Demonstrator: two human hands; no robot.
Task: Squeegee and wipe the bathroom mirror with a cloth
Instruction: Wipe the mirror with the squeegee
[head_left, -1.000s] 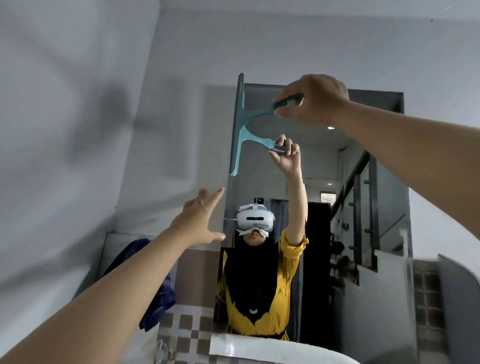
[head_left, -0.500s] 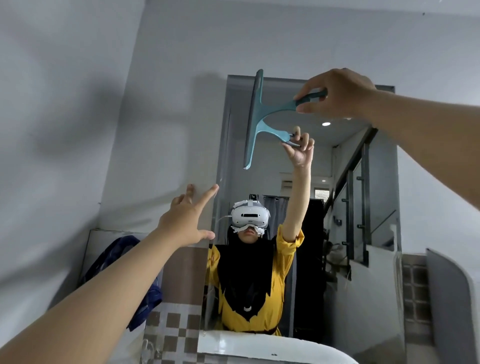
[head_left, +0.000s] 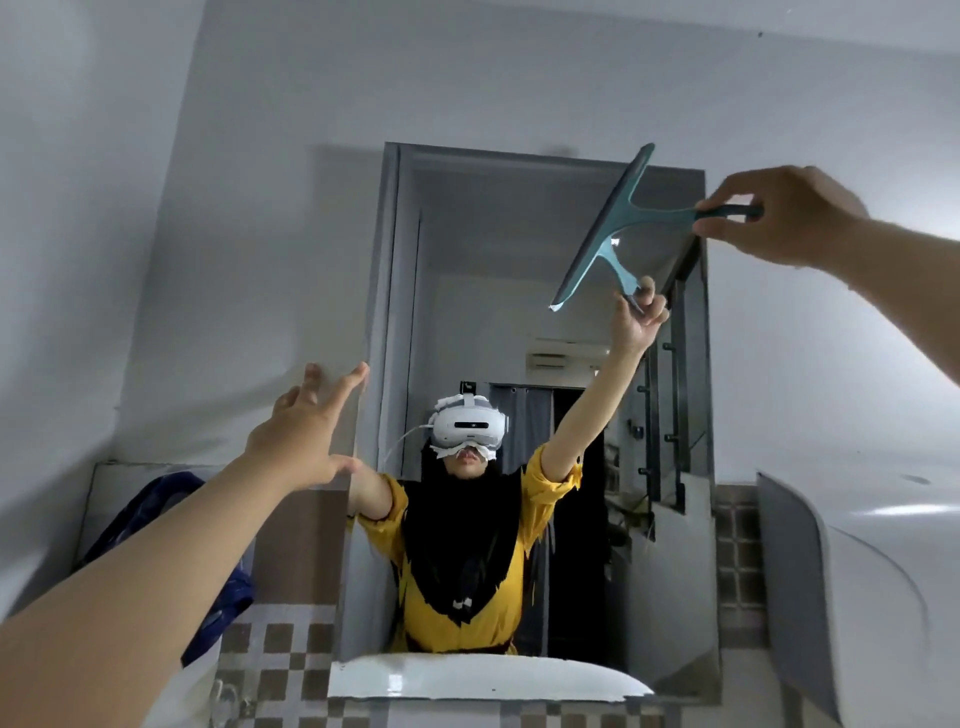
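The tall mirror (head_left: 467, 291) hangs on the grey wall straight ahead. A teal squeegee (head_left: 618, 223) lies with its blade against the glass near the mirror's upper right corner, tilted. My right hand (head_left: 779, 213) grips its dark handle at the right. My left hand (head_left: 306, 431) is raised with fingers spread at the mirror's left edge, holding nothing. The mirror reflects a person in yellow and both raised arms. No cloth for wiping is clearly in view.
A dark blue fabric (head_left: 156, 525) hangs at the lower left by the wall. Brown and white checked tiles (head_left: 280, 654) run below the mirror. A white basin rim (head_left: 467, 675) shows at the bottom, and a white rounded fixture (head_left: 857, 597) stands at the right.
My right hand has swept the squeegee across the top of the mirror from its left side to its upper right. My left hand stays near the mirror's left edge.
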